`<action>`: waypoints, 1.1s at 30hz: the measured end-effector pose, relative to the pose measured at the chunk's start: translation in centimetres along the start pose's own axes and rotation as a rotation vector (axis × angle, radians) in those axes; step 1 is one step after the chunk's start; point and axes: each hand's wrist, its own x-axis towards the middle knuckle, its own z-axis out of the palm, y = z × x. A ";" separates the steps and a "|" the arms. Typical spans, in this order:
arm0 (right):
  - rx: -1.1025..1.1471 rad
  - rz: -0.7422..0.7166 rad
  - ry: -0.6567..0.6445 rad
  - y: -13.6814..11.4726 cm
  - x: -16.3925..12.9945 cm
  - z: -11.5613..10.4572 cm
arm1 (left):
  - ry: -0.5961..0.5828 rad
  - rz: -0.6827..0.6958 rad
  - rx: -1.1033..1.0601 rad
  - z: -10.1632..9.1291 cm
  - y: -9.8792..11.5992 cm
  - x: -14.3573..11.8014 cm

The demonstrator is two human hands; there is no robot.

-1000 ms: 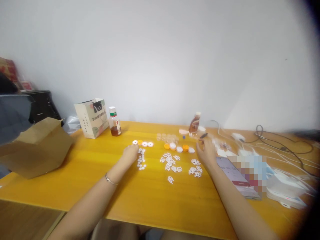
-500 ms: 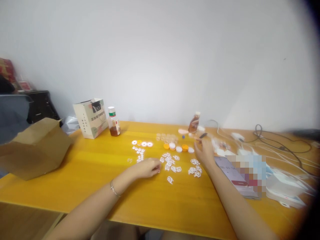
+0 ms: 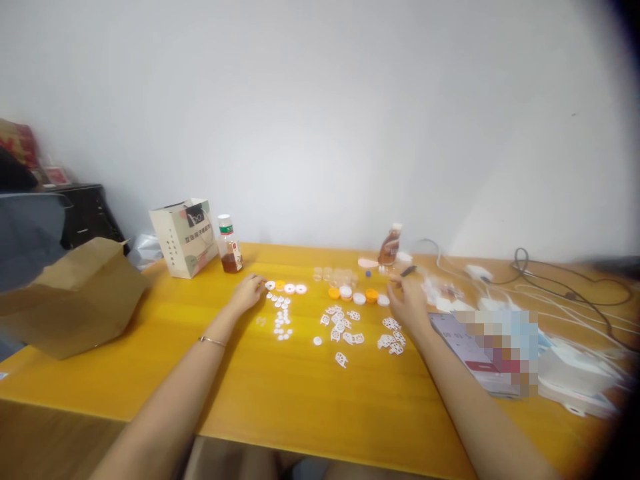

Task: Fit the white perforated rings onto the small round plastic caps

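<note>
Your left hand (image 3: 249,293): just beside the leftmost white ring (image 3: 271,286), grip unclear. Your right hand (image 3: 407,303): near the rightmost white cap (image 3: 383,301), can't tell finger closure. Loose disc (image 3: 317,341) on table (image 3: 280,393).

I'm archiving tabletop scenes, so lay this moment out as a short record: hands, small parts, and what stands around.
Left hand: fingertips at the left end of a row of ring-shaped caps; contact unclear
Right hand: near the right end of a row of orange and white lids; grip contents unclear
Lone part: white disc, between scattered small white discs and openwork white pieces
Behind lids: clear cups
Back left: carrier bag, green-banded bottle
Back right: brown bottle
Beside right forearm: phone
</note>
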 end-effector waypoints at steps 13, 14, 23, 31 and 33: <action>0.041 -0.050 0.011 0.6 0.0 0.5 | -0.010 -0.017 0.020 1.3 -1.3 0.5; 0.047 -0.052 0.008 0.6 0.0 0.4 | -0.006 -0.018 0.020 1.3 -1.2 0.4; 0.083 -0.049 -0.012 0.4 0.0 0.4 | 0.191 -0.050 0.016 -0.4 1.2 0.0; 0.093 -0.054 -0.016 0.6 -0.1 0.5 | -0.121 0.496 -0.254 -1.6 10.8 -3.4; 0.097 -0.055 -0.014 0.7 -0.1 0.6 | -0.270 0.583 -0.284 -1.6 12.3 -4.4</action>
